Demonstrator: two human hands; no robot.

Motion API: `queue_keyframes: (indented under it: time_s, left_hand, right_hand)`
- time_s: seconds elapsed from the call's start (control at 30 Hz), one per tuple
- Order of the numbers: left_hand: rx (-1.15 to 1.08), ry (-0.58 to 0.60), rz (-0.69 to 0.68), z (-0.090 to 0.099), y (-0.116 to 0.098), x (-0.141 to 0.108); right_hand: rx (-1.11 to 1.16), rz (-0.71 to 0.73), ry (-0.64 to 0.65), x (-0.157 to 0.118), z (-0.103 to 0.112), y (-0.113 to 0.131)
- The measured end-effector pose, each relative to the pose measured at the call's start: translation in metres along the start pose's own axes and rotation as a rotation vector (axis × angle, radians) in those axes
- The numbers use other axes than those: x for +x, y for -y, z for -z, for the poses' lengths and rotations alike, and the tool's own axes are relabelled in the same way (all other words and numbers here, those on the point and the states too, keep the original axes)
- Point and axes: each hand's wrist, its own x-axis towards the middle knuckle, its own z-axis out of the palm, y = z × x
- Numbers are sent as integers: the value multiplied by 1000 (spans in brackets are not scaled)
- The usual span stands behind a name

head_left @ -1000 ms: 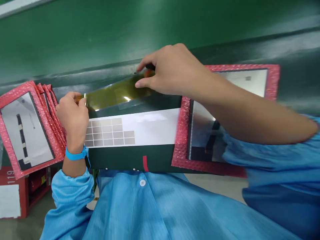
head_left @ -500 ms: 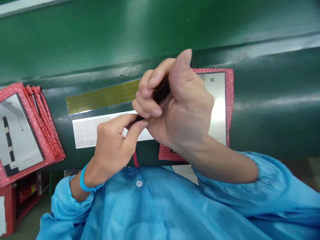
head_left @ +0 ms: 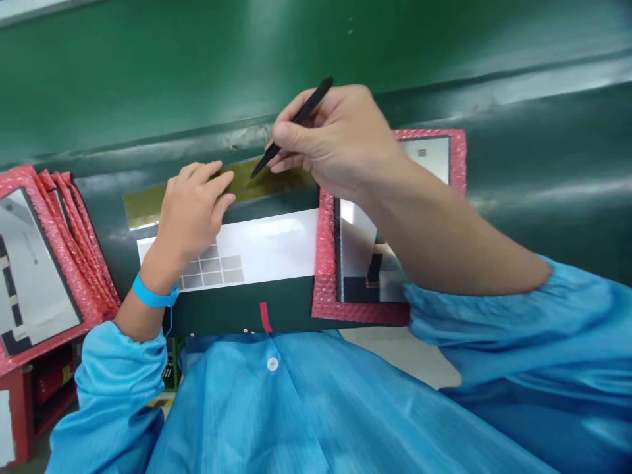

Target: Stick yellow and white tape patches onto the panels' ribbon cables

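Observation:
My right hand grips black tweezers or a pen-like tool, its tip pointing down at the yellow strip sheet. Fingers spread, my left hand lies over the left part of that sheet. Below it is a white label sheet with grey squares at its left, partly covered by my left hand and wrist. A flat panel with a glossy face rests on pink bubble wrap, partly hidden under my right forearm.
At the far left, another panel lies on a stack of pink bubble-wrap bags. A red tape piece sticks to the green table near its front edge. A red shelf stands below at left.
My hands have come apart. The left moved up and left onto the yellow sheet and opened; the right turned over, now holding the black tool with its tip at the sheet.

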Motion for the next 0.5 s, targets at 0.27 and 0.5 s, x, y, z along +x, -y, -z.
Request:
queue_keyframes:
  time_s: [0.27,0.5]
  left_hand:
    - [21,-50,-1,-15,4,-7]
    - [-126,-47,97,-18,-1,-2]
  right_hand:
    - [-141,-13,94,1,3,-9]
    - [-163,-35,121,-1,7,-6]
